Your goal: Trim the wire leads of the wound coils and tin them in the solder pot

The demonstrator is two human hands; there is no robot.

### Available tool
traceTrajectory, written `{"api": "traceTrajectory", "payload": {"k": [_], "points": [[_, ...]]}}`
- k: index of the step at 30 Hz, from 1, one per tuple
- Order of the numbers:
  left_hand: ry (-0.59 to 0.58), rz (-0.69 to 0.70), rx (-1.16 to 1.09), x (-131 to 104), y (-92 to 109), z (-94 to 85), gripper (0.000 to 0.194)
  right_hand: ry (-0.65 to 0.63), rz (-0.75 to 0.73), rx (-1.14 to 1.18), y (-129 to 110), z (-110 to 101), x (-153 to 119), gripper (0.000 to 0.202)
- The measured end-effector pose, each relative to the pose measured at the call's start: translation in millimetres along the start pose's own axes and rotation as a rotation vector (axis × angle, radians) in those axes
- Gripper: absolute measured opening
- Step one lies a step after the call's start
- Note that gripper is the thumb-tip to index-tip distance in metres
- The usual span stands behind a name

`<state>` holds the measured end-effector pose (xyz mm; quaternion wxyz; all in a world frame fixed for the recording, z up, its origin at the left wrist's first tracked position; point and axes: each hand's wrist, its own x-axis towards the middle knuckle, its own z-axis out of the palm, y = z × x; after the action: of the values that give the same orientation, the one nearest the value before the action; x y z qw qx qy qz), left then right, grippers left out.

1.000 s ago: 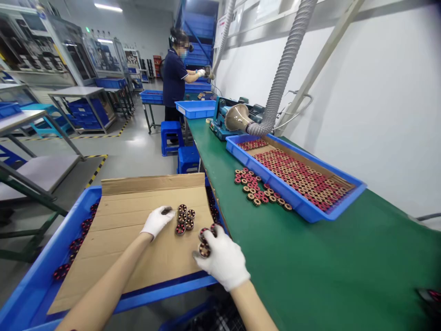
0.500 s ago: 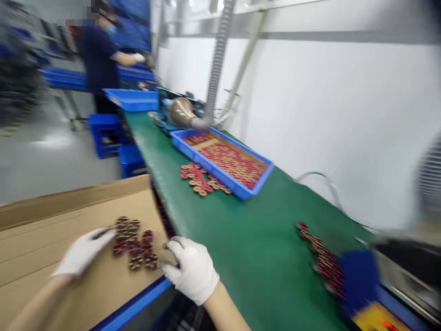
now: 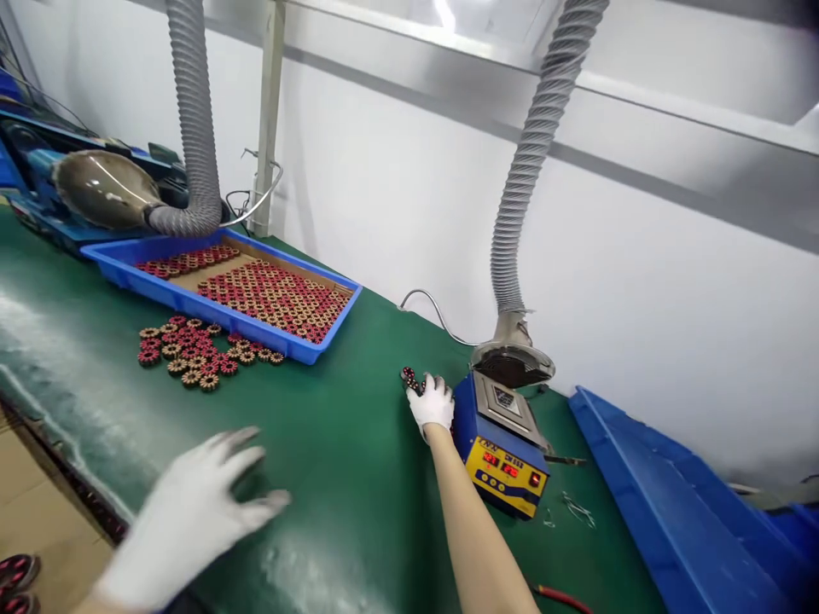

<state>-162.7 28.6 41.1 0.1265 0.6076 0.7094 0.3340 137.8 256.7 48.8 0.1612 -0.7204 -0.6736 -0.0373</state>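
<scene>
The fingers (image 3: pixel 430 386) of my right hand (image 3: pixel 432 408), in a white glove, curl down over a few small dark rings (image 3: pixel 408 375) with red on them, on the green desk (image 3: pixel 345 443). Those rings show right at my fingertips, on their far left side; the glove hides the rest, so I cannot tell whether I am pinching one or only touching it. My left hand (image 3: pixel 198 512), gloved too and blurred, is well apart from them, thumb and fingers spread, with bare desk showing between.

Just right of my right hand stands a blue box (image 3: pixel 502 473) with a yellow panel and lit red digits; a metal hood (image 3: pixel 514 356) on a grey hose (image 3: pixel 512 239) hangs over it. Beyond my left hand, loose red and tan rings (image 3: pixel 185 350) lie beside a blue tray (image 3: pixel 211 312) bearing many more. At lower left, dark rings (image 3: pixel 18 570) rest on cardboard (image 3: pixel 38 503).
</scene>
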Motion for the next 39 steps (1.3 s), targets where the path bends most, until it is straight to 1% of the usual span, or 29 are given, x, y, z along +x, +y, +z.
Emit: {"api": "traceTrajectory", "payload": {"k": [2,4,6,8,10,13,15,17,20,22,25,28,30,32,35,37,39], "points": [[-0.040,0.228,0.184,30,30,33.5,0.056,-0.058,0.028,0.002,2,1,8,0.051],[-0.093,0.372,0.256,60,53,68.5,0.066,-0.107,0.021,0.006,5,1,9,0.046],[-0.105,0.406,0.252,86,68,99.4,0.070,-0.130,-0.013,0.008,6,2,2,0.043],[-0.110,0.424,0.232,109,77,124.0,0.073,-0.142,-0.067,0.013,5,1,-9,0.042],[-0.124,0.449,0.206,129,84,142.5,0.081,-0.143,-0.108,0.020,5,-3,-24,0.048],[-0.174,0.518,0.163,153,96,161.5,0.102,-0.109,-0.095,0.015,11,-12,-46,0.066],[-0.210,0.571,0.137,162,105,170.1,0.110,-0.106,-0.075,0.002,19,-16,-61,0.075],[-0.240,0.628,0.120,167,112,176.3,0.110,-0.128,-0.092,-0.013,26,-17,-73,0.076],[-0.268,0.713,0.111,167,120,182.1,0.103,-0.124,-0.160,-0.040,29,-12,-85,0.071],[-0.264,0.738,0.115,169,123,184.8,0.099,-0.087,-0.161,-0.069,26,-9,-88,0.065],[-0.245,0.734,0.127,178,126,188.8,0.098,-0.028,-0.081,-0.122,19,-6,-88,0.057],[-0.242,0.739,0.144,193,129,193.2,0.095,0.008,-0.008,-0.148,14,-4,-84,0.057],[-0.244,0.758,0.157,203,131,196.4,0.092,-0.004,0.018,-0.156,11,-2,-79,0.062],[-0.248,0.781,0.170,212,133,199.9,0.084,-0.040,0.032,-0.163,9,-1,-73,0.063],[-0.263,0.803,0.184,220,136,204.2,0.071,-0.072,0.069,-0.185,5,1,-66,0.057],[-0.275,0.808,0.190,222,137,205.0,0.069,-0.072,0.079,-0.197,4,1,-63,0.053],[-0.285,0.809,0.199,222,137,203.7,0.067,-0.074,0.050,-0.196,6,1,-62,0.050]]}}
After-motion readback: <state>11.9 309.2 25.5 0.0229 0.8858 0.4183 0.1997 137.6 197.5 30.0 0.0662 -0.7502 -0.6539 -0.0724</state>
